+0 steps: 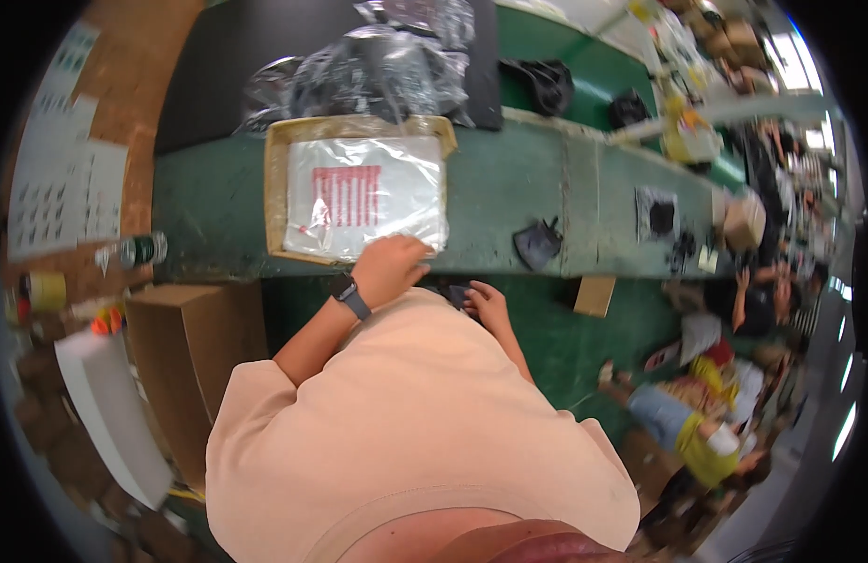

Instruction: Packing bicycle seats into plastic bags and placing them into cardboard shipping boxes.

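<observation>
One dark item (456, 296), probably soft, right at the fingertips of the right hand (487, 308), low against the table's near edge. Looks pinched between thumb and fingers there, with most of its shape hidden by the shirt front. Left hand (393, 266) up and to the left of that grip, fingers bent over the near right corner of a stack of clear bags (411, 178) with red print. Blurry, so can't tell: pinching a bag corner or just brushing the film.

Tip for doing this well: slide just the top bag with a fingertip, rub the layers apart, and hold the dark item flat and away from the slippery film. Don't grab a whole wad.

Around the left hand: a cardboard tray (276, 202) under the bags, rim close enough to snag a wrist or watch (347, 289), so lift over it. Beyond the tray, a shiny heap of film-wrapped stuff (378, 80), possibly crowding its back edge. Right of the right hand, on the green table (500, 202), another dark piece (537, 246). Off to the left, a bottle (145, 249) and a big carton (209, 328), so mind the left elbow.
</observation>
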Available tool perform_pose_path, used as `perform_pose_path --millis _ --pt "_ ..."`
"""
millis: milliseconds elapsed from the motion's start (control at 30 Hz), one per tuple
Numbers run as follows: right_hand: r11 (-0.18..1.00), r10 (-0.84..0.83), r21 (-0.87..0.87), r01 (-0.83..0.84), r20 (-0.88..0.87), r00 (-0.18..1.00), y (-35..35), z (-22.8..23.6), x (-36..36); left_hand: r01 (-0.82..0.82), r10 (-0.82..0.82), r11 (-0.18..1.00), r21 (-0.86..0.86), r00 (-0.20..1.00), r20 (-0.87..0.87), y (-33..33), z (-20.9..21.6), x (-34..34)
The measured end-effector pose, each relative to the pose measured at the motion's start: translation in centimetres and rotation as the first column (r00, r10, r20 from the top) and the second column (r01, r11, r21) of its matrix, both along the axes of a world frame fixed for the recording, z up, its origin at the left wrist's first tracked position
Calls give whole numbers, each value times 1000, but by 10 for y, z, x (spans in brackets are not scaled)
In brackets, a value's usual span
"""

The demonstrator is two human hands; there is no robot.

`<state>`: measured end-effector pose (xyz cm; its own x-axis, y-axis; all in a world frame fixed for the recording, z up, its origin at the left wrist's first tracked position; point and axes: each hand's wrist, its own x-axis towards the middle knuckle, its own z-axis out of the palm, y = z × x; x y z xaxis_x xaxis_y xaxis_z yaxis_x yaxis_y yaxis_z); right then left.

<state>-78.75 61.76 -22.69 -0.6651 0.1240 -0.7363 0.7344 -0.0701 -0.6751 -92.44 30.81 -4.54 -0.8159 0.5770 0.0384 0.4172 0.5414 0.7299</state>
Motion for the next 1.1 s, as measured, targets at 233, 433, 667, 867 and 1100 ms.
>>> perform_pose_path --millis 233,433,667,867,1100 --pt "894 -448 -4 448 1 894 85 6 17 -265 225 961 -78 914 -337 89 -25 -162" --pt "954 -133 217 209 -317 939 150 -3 -53 -333 158 839 -430 905 -394 118 -137 -258" --pt "919 -39 352 181 -373 927 254 -16 -186 -412 511 559 -719 855 -93 169 -150 -310" --pt "931 177 363 40 -545 820 278 -15 -399 -703 656 467 -536 682 -323 175 -184 -328" --pt "792 326 595 134 -599 732 275 -35 -598 -633 588 477 -610 746 -314 226 -155 -332"
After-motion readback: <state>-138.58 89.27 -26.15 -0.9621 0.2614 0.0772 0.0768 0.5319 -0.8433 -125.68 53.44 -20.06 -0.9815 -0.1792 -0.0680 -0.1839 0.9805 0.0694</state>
